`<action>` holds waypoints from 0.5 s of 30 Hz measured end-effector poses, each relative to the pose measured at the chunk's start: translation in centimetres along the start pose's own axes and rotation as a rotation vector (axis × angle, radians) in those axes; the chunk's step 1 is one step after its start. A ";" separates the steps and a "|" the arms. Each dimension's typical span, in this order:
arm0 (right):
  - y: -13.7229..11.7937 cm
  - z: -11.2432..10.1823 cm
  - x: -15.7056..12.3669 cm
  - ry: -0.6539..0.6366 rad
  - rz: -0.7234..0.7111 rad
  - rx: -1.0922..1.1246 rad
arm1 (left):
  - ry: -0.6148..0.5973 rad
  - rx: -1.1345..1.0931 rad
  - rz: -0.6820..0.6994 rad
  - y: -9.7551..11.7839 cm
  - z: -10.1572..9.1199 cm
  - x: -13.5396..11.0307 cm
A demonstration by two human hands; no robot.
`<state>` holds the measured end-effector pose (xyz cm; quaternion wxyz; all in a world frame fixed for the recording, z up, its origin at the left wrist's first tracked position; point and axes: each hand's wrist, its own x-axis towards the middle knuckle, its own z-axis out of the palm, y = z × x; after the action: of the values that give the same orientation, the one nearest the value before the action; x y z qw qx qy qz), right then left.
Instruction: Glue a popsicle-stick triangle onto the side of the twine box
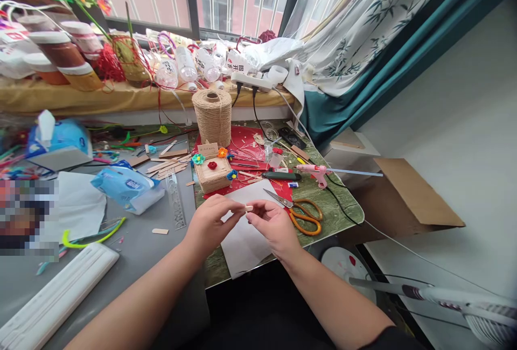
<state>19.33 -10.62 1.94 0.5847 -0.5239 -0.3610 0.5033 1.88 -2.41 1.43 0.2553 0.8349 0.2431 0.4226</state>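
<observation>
My left hand point(210, 222) and my right hand point(272, 224) meet over a white sheet of paper point(247, 234) at the table's front edge. Both pinch a small pale piece point(249, 208), perhaps a bit of wooden stick, between their fingertips. Just behind stands a little box point(212, 174) wrapped in twine, with small coloured flowers on it. Orange-handled scissors point(301, 211) lie right of my right hand.
A spool of jute twine point(212, 116) stands behind the box. A pink glue gun point(316, 173) lies at the right, its cord running off the table. A blue wipes pack point(127, 186), ruler point(176, 201), loose wooden sticks point(165, 166) and a tissue box point(56, 140) are left. A cardboard box point(404, 199) sits beyond the table's right edge.
</observation>
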 end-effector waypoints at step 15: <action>1.3 0.7 0.6 0.016 -0.053 0.197 | -0.100 -0.267 -0.508 0.7 -0.2 0.4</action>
<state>18.50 -9.96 0.76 0.6495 -0.4580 -0.3187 0.5166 2.07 -2.61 2.19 0.4723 0.7261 0.3737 0.3319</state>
